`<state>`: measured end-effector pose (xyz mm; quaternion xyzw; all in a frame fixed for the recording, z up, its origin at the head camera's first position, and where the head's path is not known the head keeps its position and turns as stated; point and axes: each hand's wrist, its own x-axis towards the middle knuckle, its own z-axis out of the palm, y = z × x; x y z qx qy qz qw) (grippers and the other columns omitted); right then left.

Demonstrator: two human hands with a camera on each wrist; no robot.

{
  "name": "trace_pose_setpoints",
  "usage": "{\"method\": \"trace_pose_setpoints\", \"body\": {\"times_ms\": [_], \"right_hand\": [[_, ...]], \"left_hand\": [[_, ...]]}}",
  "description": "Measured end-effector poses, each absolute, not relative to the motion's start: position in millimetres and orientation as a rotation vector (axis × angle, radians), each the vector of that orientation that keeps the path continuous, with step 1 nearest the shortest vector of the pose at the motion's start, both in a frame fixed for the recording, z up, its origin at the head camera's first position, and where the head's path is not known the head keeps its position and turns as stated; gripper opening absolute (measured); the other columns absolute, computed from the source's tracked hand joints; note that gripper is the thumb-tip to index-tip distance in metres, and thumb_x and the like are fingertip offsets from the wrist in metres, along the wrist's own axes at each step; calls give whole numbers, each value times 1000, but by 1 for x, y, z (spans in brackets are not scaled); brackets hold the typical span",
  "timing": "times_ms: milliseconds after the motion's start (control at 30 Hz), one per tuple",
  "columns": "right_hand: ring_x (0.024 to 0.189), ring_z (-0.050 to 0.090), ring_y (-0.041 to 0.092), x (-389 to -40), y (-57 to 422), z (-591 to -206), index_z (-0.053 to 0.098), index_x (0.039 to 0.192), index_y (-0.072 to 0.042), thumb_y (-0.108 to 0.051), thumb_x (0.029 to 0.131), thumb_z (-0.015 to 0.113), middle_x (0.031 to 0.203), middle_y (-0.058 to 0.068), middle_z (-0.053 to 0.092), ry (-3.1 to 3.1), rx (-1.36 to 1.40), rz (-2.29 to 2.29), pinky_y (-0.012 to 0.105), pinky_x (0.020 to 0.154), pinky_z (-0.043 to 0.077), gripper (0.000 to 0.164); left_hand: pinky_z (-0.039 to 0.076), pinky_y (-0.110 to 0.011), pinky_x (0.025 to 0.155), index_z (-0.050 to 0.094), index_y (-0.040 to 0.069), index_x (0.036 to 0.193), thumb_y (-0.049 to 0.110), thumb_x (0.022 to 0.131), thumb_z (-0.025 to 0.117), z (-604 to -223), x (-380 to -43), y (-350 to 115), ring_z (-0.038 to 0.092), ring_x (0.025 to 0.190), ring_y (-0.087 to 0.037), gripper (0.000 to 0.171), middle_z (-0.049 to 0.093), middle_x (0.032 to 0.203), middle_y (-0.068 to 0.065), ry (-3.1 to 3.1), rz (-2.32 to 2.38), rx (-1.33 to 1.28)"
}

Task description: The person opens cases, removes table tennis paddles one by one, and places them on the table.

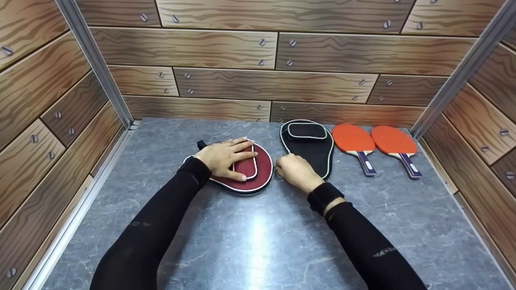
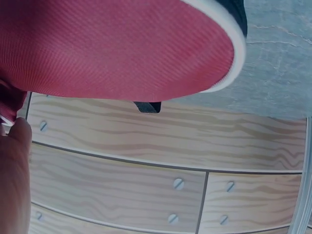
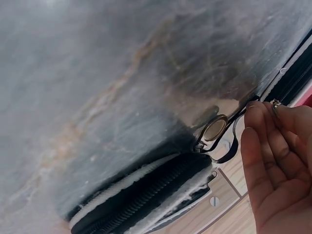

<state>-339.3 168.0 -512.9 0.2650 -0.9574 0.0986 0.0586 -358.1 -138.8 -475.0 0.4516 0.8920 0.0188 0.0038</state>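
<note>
A dark red table tennis bat case (image 1: 264,165) with white piping lies on the grey tabletop, its narrow end to the left. My left hand (image 1: 227,159) rests on it, fingers spread over the pocket; the case's red fabric (image 2: 126,53) fills the upper left wrist view. At the case's right edge, my right hand (image 1: 296,169) pinches a small metal zipper pull (image 3: 276,104) between thumb and forefinger. The zipped edge (image 3: 292,78) of the red case runs beside those fingertips. Just right of this hand lies a black bat case (image 1: 310,151), partly covered by it.
Two table tennis bats, one orange-red bat (image 1: 353,139) and another alike (image 1: 394,141), lie to the right with handles toward me. The black case's zipper (image 3: 141,195) and a round metal ring (image 3: 215,127) show close to my right hand. Wood-patterned walls (image 1: 225,82) enclose the tabletop.
</note>
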Motion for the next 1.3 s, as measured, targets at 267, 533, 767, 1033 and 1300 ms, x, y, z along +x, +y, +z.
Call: {"method": "trace_pose_setpoints", "body": {"times_ms": [267, 533, 767, 1033, 1300], "right_hand": [[83, 82, 41, -331, 168, -512, 77, 81, -9, -6, 103, 79, 84, 13, 82, -2873, 865, 332, 64, 76, 65, 22], [82, 82, 41, -323, 167, -512, 83, 86, -8, -7, 102, 81, 84, 13, 83, -2864, 914, 316, 63, 75, 64, 16], [81, 82, 36, -312, 163, -511, 86, 92, -10, -10, 103, 83, 86, 10, 85, -2848, 993, 322, 60, 75, 64, 12], [87, 86, 38, -297, 152, -509, 86, 94, -12, -14, 105, 85, 89, 9, 86, -2854, 1045, 278, 61, 75, 66, 11], [86, 85, 38, -287, 134, -508, 85, 93, -12, -16, 106, 84, 88, 8, 86, -2835, 1139, 231, 59, 75, 66, 13]], "left_hand": [[41, -60, 144, 50, 21, 179, 66, 109, 72, -475, -355, -132, 33, 182, -40, 86, 39, 192, -15, 2851, 75, 1252], [43, -61, 143, 50, 20, 180, 67, 110, 69, -473, -355, -125, 34, 182, -41, 86, 41, 191, -16, 2898, 29, 1146], [47, -62, 140, 52, 20, 178, 70, 109, 68, -473, -356, -122, 38, 180, -41, 87, 45, 189, -16, 2943, -1, 1093], [46, -61, 141, 50, 21, 179, 69, 110, 67, -469, -353, -120, 37, 180, -41, 86, 43, 190, -15, 2936, -25, 1066], [47, -62, 140, 52, 20, 178, 69, 110, 68, -469, -354, -120, 38, 180, -42, 86, 44, 190, -16, 2942, -9, 1062]]}}
